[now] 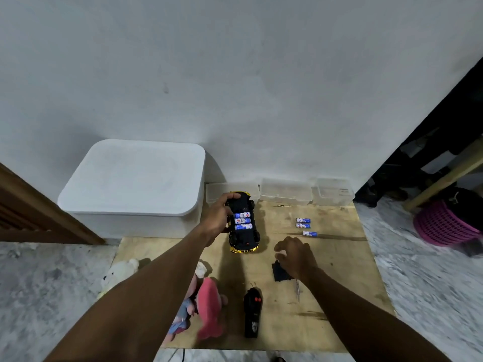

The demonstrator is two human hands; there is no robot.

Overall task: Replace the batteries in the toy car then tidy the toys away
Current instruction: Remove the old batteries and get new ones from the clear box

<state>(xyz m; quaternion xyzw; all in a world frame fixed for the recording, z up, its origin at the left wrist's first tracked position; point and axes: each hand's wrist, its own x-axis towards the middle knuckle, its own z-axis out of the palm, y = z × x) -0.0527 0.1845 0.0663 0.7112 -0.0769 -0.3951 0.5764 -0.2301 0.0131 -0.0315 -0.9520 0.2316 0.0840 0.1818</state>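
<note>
- Your toy car lies belly-up on the plywood board, nose toward the wall, with the bay uncovered.
- Three seated cells fill the bay. Three loose batteries lie in a row well to the right of the car. They look alike, so I can't tell old from new.
- My read is that the swap is likely done and closing up is not.
- The battery cover is off, flat on the board, with the screwdriver just beside it.
- Tidying hasn't started. The remote control, white teddy and pink plush are all out, and the white storage bin has its lid on.
- Your left hand grips the car's left flank with the fingers wrapped over the far end and the arm stretched forward.
- Your right hand is palm-down over the cover with the fingers loosely curled and nothing in it. I can't tell whether the fingertips touch the cover.
- Left to do, as I see it: refit the cover, screw it down, clear the loose batteries and bin the toys.
</note>
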